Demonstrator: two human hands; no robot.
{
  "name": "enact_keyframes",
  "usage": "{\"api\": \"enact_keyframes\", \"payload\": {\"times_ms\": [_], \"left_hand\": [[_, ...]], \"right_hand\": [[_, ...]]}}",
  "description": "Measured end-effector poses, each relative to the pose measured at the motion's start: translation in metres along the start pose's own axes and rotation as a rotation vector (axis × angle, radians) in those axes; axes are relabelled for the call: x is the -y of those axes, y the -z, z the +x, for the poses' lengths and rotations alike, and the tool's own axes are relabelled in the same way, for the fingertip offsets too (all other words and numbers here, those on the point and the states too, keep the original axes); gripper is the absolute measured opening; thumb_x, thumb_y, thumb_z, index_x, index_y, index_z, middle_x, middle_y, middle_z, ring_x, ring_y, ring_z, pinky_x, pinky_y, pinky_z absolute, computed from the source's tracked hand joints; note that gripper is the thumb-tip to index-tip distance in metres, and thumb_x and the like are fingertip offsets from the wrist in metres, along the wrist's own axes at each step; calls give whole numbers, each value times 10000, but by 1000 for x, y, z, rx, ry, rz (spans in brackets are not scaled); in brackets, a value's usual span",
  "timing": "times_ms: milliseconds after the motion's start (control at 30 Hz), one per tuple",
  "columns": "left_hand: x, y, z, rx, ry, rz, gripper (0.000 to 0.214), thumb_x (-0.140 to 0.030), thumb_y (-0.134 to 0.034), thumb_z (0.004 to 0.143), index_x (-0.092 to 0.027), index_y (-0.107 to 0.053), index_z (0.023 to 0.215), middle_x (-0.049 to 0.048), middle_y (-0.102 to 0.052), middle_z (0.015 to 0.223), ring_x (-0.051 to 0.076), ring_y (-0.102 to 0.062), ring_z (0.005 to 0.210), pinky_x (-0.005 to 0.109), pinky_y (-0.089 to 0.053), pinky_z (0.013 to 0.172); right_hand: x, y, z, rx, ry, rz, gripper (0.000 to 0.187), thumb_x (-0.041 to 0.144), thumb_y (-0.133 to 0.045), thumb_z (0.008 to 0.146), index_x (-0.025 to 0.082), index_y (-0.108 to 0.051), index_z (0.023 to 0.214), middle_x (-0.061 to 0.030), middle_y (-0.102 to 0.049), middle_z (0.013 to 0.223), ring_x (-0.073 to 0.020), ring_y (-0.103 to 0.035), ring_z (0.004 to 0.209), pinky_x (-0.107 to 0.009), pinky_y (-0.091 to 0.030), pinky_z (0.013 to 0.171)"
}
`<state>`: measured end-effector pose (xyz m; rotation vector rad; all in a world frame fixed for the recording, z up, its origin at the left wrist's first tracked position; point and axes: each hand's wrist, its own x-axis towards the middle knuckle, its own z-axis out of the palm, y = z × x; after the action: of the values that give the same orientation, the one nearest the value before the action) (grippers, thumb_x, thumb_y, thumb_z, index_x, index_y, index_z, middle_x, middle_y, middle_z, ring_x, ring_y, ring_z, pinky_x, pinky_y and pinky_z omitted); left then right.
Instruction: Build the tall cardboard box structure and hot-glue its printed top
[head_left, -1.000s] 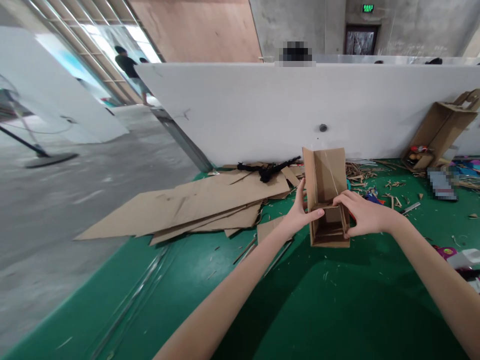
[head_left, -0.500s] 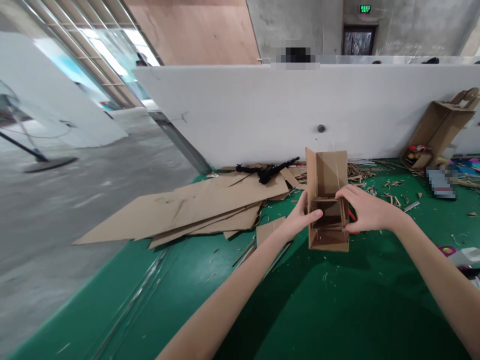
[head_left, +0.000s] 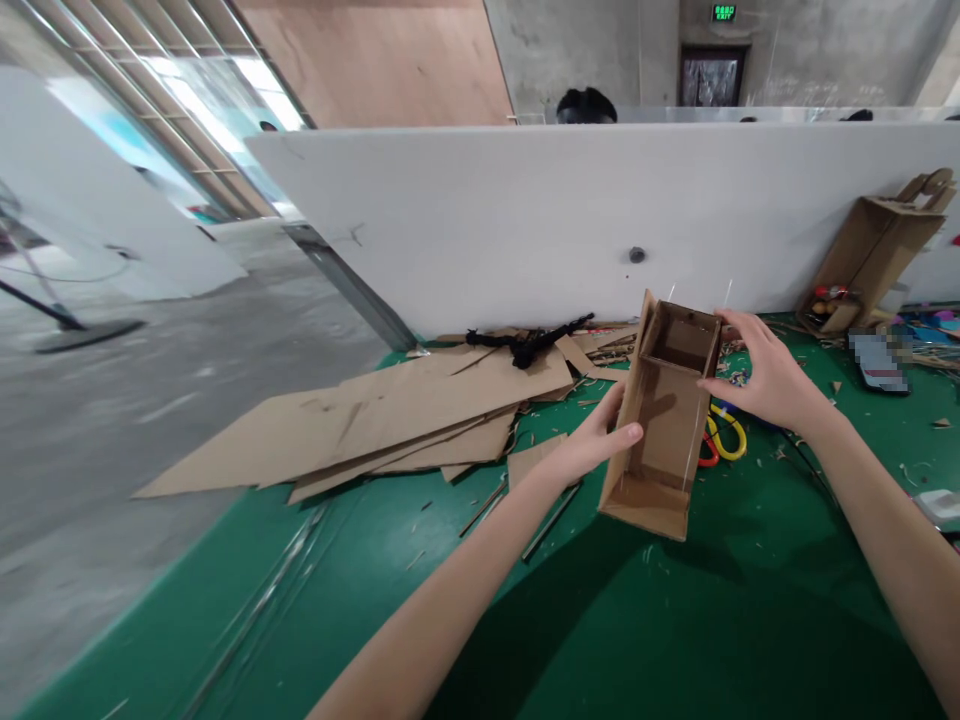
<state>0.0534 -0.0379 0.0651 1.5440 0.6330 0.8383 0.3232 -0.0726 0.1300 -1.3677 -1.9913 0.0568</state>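
Observation:
A tall open-fronted cardboard box [head_left: 664, 425] with an inner cardboard shelf near its top stands tilted on the green floor mat [head_left: 675, 620]. My left hand [head_left: 592, 440] grips the box's left wall at mid height, thumb on the front edge. My right hand [head_left: 765, 375] holds the box's upper right edge, fingers curled at the shelf. Thin clear strands run along the box front.
Flat cardboard sheets [head_left: 390, 420] lie to the left with a black object [head_left: 529, 343] on them. Red and yellow scissor handles [head_left: 718, 440] lie right of the box. A white partition [head_left: 570, 220] stands behind. Another cardboard box [head_left: 874, 255] leans at far right among scraps.
The box has tipped back and moved closer to me. The inner shelf went from low in the box to near its top. My right hand rose with it, uncovering the scissors.

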Motion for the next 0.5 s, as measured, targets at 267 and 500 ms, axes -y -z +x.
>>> {"api": "enact_keyframes", "payload": {"times_ms": [267, 500], "left_hand": [[-16, -15, 1, -238, 48, -118, 892, -754, -739, 702, -223, -501, 1378, 147, -582, 1443, 398, -516, 1363, 493, -458, 1098], [-31, -15, 3, -394, 55, -275, 657, -673, -664, 834, -221, -537, 1293, 115, -636, 1378, 349, -588, 1298, 463, -523, 1045]], "right_hand": [[18, -7, -2, 178, 122, 1, 751, 465, -686, 854, 269, -376, 1510, -128, -517, 1481, -354, -468, 1389, -572, -433, 1123], [30, -18, -7, 394, 151, 38, 773, 470, -723, 815, 291, -430, 1508, -106, -558, 1467, -360, -479, 1388, -554, -427, 1124]]}}
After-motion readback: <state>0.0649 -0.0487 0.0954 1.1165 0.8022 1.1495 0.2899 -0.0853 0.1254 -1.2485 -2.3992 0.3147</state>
